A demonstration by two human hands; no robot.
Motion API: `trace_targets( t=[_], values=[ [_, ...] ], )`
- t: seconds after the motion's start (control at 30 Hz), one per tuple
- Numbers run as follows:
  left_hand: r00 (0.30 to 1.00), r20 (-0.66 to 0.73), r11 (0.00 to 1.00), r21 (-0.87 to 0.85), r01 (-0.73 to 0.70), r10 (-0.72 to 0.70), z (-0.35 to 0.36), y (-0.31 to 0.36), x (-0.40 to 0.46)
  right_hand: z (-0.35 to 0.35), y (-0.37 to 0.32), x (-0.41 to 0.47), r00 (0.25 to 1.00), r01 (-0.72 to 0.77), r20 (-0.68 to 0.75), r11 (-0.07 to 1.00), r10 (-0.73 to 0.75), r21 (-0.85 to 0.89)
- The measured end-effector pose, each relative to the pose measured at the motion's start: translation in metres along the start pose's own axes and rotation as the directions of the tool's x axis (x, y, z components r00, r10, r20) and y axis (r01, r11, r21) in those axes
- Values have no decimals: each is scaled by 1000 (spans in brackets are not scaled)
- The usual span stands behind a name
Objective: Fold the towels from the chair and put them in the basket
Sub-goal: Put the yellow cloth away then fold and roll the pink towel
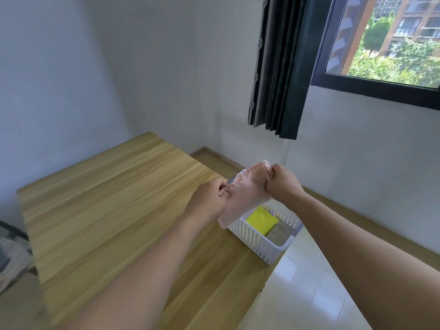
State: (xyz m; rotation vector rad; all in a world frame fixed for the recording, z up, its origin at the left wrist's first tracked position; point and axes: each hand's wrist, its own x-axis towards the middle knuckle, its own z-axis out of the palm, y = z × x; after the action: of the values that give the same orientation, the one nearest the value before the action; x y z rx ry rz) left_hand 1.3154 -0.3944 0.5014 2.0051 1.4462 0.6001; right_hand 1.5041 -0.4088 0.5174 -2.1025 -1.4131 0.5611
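Observation:
A pale pink towel (242,198) hangs in the air between my two hands, just above the basket. My left hand (209,198) pinches its left edge. My right hand (283,184) grips its upper right corner. The white perforated basket (257,241) stands at the right edge of the wooden table (107,198). Inside it lie a folded yellow towel (262,221) and a grey one (282,235). The towel's lower end drapes over the basket's far left corner.
The table's right edge runs just beside the basket, with light floor tiles (309,294) below. A dark curtain (278,67) and a window (392,36) are on the wall behind. Grey cloth (12,258) shows at the far left.

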Motion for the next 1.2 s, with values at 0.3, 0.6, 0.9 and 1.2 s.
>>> trace_targets(
  t=[0.3, 0.6, 0.9, 1.2],
  values=[
    [987, -33, 970, 178, 164, -160, 89, 7, 105, 44, 61, 120, 992, 124, 47, 957, -116, -262],
    [836, 66, 776, 418, 472, -544, 170, -36, 181, 135, 130, 186, 903, 190, 426, 938, -51, -290],
    [736, 129, 606, 669, 430, -664, 202, -70, 211, 192, 156, 219, 857, 191, 515, 909, 30, -370],
    [696, 168, 600, 668, 440, -698, 226, -99, 227, 214, 165, 234, 833, 236, 547, 842, 81, -485]
  ],
)
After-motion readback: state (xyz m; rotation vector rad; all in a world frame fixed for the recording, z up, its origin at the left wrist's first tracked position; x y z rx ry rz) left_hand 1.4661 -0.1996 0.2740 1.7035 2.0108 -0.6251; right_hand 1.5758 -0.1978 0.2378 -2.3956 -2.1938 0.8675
